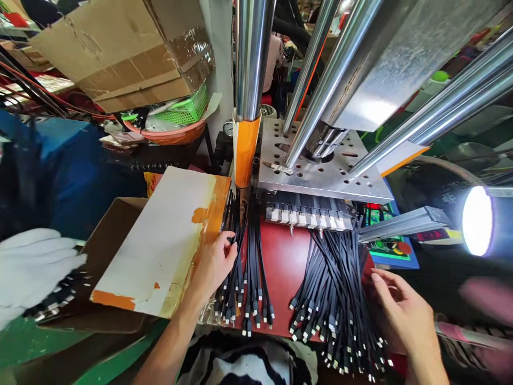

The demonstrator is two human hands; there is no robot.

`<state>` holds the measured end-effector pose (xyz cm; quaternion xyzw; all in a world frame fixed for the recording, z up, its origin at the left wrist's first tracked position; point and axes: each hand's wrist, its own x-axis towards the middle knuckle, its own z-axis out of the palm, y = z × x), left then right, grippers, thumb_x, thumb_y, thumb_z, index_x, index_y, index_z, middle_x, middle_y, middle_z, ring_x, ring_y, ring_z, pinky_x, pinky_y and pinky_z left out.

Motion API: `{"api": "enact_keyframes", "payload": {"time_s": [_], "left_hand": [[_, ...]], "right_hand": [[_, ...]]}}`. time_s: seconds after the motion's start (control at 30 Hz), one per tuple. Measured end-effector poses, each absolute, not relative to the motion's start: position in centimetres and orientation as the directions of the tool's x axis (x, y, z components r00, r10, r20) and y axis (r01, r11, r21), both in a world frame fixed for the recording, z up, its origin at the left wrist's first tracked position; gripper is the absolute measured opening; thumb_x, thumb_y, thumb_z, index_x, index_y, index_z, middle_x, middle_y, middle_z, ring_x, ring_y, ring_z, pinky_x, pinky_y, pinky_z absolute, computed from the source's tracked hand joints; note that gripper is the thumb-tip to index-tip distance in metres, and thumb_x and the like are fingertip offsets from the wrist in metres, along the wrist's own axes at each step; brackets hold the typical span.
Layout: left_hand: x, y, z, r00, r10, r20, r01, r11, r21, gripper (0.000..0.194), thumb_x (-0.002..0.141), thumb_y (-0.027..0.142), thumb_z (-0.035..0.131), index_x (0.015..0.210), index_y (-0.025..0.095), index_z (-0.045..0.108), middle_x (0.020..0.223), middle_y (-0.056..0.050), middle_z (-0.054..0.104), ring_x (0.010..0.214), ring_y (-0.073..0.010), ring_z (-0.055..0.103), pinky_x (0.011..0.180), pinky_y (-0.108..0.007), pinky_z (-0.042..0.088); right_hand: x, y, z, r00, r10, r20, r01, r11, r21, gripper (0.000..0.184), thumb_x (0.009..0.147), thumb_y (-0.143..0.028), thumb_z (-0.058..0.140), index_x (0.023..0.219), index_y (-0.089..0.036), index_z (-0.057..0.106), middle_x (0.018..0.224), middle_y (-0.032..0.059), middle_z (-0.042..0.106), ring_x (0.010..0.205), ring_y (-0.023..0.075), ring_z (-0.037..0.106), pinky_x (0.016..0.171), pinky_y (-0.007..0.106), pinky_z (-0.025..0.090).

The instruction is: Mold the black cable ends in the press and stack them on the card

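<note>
- Left hand [221,258], fingers curled, at the left black cables [254,267]; cannot tell whether it grips any
- Right hand [409,310], thumb and fingers parted, just beside the right black cables [339,289]
- Both bunches lie on the red surface [282,262]

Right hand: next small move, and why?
Probably ease the right hand inward to steady the right bunch of cables: it is open just beside them, and many of their ends seem to reach past the front edge of the red table.
</note>
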<state>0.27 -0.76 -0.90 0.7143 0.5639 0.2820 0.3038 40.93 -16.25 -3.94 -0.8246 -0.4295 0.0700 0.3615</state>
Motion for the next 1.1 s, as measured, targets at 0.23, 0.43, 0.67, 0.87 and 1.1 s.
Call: {"api": "enact_keyframes", "payload": {"time_s": [0.23, 0.43, 0.67, 0.87, 1.1], "left_hand": [[0.1, -0.9, -1.4, 0.188, 0.977, 0.103, 0.64, -0.201, 0.741, 0.029, 0.102, 0.036, 0.052, 0.116, 0.018, 0.071, 0.082, -0.005, 0.079, 0.073, -0.0211, 0.074, 0.072, -0.031, 0.054], [0.0, -0.9, -1.3, 0.202, 0.968, 0.149, 0.646, -0.246, 0.722, 0.03, 0.104, 0.031, 0.052, 0.116, 0.018, 0.076, 0.089, -0.009, 0.083, 0.077, -0.0234, 0.078, 0.077, -0.033, 0.06], [0.1, -0.8, -1.4, 0.223, 0.948, 0.225, 0.638, -0.317, 0.702, 0.033, 0.103, 0.027, 0.052, 0.111, 0.019, 0.084, 0.108, -0.014, 0.085, 0.097, -0.0275, 0.082, 0.094, -0.039, 0.064], [0.4, -1.1, -1.3, 0.206, 0.942, 0.263, 0.638, -0.333, 0.694, 0.032, 0.103, 0.027, 0.052, 0.1, 0.02, 0.083, 0.095, -0.012, 0.082, 0.084, -0.0242, 0.079, 0.083, -0.034, 0.062], [0.7, -1.3, -0.3, 0.151, 0.944, 0.294, 0.627, -0.321, 0.71, 0.028, 0.102, 0.028, 0.054, 0.111, 0.018, 0.078, 0.103, -0.013, 0.081, 0.093, -0.0267, 0.078, 0.088, -0.039, 0.061]], "right_hand": [[36.0, -9.5, 4.4, 0.197, 0.935, 0.295, 0.807, 0.016, -0.59, 0.039, 0.099, -0.056, 0.06, 0.108, -0.023, 0.078, 0.086, 0.0057, 0.077, 0.066, 0.0198, 0.067, 0.06, 0.03, 0.053], [33.7, -3.0, 7.4, -0.088, 0.907, 0.411, 0.906, 0.244, -0.345, 0.039, 0.106, -0.046, 0.053, 0.122, -0.018, 0.075, 0.086, 0.0067, 0.075, 0.067, 0.0208, 0.068, 0.068, 0.033, 0.056], [33.1, 3.4, 7.5, -0.029, 0.939, 0.344, 0.991, 0.072, -0.113, 0.047, 0.106, -0.033, 0.047, 0.143, -0.009, 0.064, 0.12, 0.0222, 0.078, 0.094, 0.0326, 0.076, 0.084, 0.043, 0.06], [32.6, 8.7, 8.0, 0.023, 0.931, 0.364, 0.983, 0.045, -0.176, 0.033, 0.103, -0.02, 0.047, 0.122, -0.006, 0.071, 0.099, 0.0227, 0.078, 0.095, 0.0337, 0.074, 0.091, 0.048, 0.058], [31.6, 11.1, 9.4, -0.003, 0.897, 0.442, 0.959, 0.128, -0.252, 0.032, 0.104, -0.016, 0.047, 0.126, -0.013, 0.071, 0.096, 0.0121, 0.079, 0.087, 0.0249, 0.072, 0.089, 0.038, 0.055]]}}
